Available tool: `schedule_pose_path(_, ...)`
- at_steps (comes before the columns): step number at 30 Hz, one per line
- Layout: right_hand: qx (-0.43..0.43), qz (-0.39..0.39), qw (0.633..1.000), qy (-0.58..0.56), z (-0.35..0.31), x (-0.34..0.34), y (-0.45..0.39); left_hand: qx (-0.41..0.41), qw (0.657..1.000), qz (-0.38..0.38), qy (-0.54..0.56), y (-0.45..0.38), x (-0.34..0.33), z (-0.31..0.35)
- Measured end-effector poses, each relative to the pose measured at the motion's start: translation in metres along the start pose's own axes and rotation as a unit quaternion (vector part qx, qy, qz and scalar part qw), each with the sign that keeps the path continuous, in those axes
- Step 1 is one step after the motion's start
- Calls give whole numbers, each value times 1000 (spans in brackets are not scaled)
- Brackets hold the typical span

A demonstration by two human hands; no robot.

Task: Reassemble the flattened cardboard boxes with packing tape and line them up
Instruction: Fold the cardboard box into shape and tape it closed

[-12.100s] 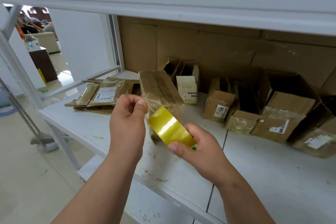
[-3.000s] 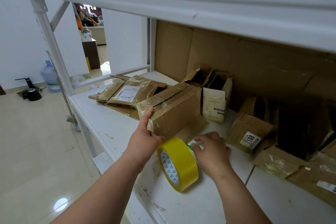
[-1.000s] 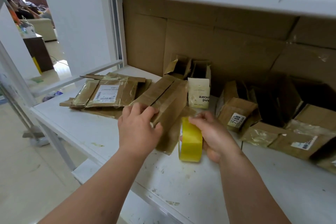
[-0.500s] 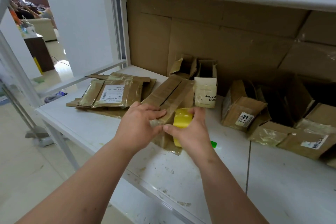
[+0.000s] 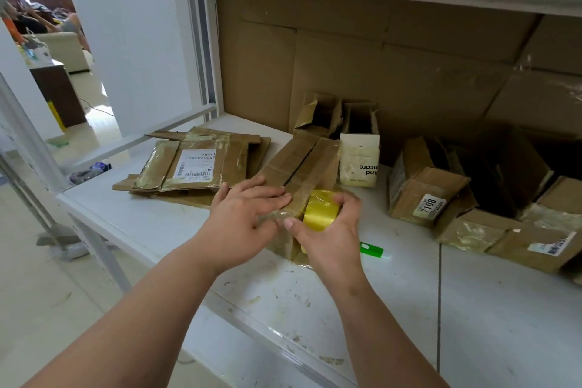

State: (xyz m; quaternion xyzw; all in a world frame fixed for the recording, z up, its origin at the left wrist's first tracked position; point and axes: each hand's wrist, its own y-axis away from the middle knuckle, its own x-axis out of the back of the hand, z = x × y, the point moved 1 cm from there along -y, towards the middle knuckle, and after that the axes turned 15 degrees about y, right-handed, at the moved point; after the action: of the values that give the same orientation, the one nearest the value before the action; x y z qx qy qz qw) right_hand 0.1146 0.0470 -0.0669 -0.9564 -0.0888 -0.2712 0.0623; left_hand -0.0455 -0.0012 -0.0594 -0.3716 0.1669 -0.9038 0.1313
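White shelf (image 5: 472, 309), scuffed near front edge. Both hands meet at near end of the brown box (image 5: 299, 173): left hand (image 5: 242, 224) flat on its top, fingers straight, pressing. Right hand (image 5: 327, 230) curled round yellow tape roll (image 5: 319, 209), held against box end. Green strip (image 5: 371, 250) just right of wrist. Flattened boxes (image 5: 192, 164) stacked behind at left; assembled boxes (image 5: 425, 189) to the right; cardboard backing (image 5: 378, 72) behind.
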Motion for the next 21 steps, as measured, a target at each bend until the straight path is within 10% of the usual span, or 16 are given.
schedule_pose_path(10, -17, -19, 999, -34, -1, 2, -7, -48, 995, 82, 17, -6, -6, -9)
schedule_pose_path(21, -14, -22, 1000, 0, 0, 2, -11, 202, 900, 117, 369, 2, 3, -12)
